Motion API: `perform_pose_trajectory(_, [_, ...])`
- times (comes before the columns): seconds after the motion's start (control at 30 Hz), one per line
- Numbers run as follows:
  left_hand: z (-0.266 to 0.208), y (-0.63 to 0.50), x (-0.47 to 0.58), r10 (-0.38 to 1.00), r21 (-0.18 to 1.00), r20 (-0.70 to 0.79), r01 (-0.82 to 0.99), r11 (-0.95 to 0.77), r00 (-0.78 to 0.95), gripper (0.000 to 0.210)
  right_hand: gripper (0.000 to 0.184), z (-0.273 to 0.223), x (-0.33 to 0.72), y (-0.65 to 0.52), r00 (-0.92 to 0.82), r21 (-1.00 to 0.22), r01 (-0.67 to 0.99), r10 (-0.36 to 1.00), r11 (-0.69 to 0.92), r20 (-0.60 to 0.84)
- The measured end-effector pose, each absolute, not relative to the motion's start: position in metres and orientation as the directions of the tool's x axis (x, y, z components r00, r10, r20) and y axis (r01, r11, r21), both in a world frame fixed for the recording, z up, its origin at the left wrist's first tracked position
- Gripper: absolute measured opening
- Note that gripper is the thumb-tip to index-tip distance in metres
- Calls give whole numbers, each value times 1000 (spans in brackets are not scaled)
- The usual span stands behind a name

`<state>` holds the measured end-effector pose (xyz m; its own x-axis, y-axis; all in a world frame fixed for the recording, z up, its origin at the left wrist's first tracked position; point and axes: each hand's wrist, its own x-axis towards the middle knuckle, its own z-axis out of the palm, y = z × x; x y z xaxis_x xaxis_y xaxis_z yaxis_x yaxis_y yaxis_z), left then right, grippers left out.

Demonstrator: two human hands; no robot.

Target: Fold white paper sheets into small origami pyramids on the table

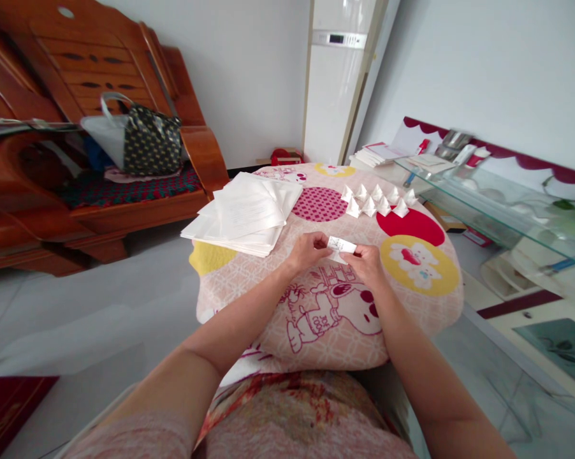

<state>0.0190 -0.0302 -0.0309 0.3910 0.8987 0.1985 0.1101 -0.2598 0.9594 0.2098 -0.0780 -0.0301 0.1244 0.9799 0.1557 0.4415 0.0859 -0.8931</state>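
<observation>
Between my two hands is a small folded piece of white paper [341,245] with dark marks on its face. My left hand [309,250] pinches its left edge, and my right hand [364,260] grips the lower right corner. Both hands are just above the cloth-covered round table [249,287]. Beyond them, several small folded paper shapes [376,203] with pointed tips stand in two rows. To the left lies a loose stack of white paper sheets [249,213], some with faint print.
A glass-topped stand [488,191] borders the table on the right, with papers, a cup and metal ware on it. On the left a wooden bench [148,210] carries a dark patterned bag [152,140]. A tall white cabinet-like unit [335,89] stands behind.
</observation>
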Motion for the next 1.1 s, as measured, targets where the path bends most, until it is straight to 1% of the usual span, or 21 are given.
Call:
perform_pose_trajectory(0.07, [-29,-30,18,891,918,267,185,-352,367,9,22,-28,208,-79,80,-736,641,935,217,345])
perform_pose_trajectory(0.13, [-28,-31,19,880,870,313,264,-416,357,7,25,-26,205,-81,-55,-505,783,849,363,526])
perform_pose_trajectory(0.2, [-27,-32,18,865,804,348,359,-474,362,9,24,-25,201,-84,-227,-263,847,761,463,608])
perform_pose_trajectory(0.27, [-26,-32,16,842,724,343,453,-520,416,14,23,-25,199,-88,-379,-72,854,710,515,593])
perform_pose_trajectory(0.3, [-25,-32,13,825,683,315,491,-540,469,15,23,-24,197,-89,-438,-2,847,700,532,565])
perform_pose_trajectory(0.33, [-24,-31,10,805,643,276,522,-560,525,15,23,-24,196,-91,-484,50,838,697,543,530])
perform_pose_trajectory(0.4, [-20,-30,2,751,573,188,551,-607,633,14,23,-23,194,-94,-546,110,819,705,563,452])
perform_pose_trajectory(0.47, [-16,-30,-7,707,517,170,549,-657,686,19,22,-22,191,-96,-583,128,802,719,583,377])
perform_pose_trajectory(0.53, [-12,-32,-13,665,487,181,522,-700,724,27,22,-21,188,-97,-613,119,784,727,610,310])
perform_pose_trajectory(0.6, [-11,-36,-15,632,478,172,497,-725,756,31,20,-21,187,-98,-634,86,767,731,636,251])
perform_pose_trajectory(0.67, [-11,-40,-14,620,482,139,495,-723,772,30,18,-21,187,-97,-631,28,767,746,641,213])
perform_pose_trajectory(0.8, [-13,-46,-8,629,500,89,511,-699,773,21,19,-22,194,-95,-573,-106,795,797,597,194])
perform_pose_trajectory(0.93, [-16,-45,-6,613,498,114,489,-716,782,13,18,-22,198,-94,-542,-188,796,816,575,198])
perform_pose_trajectory(1.1, [-17,-43,-6,633,488,129,507,-711,763,13,21,-21,198,-96,-478,-295,798,850,526,222])
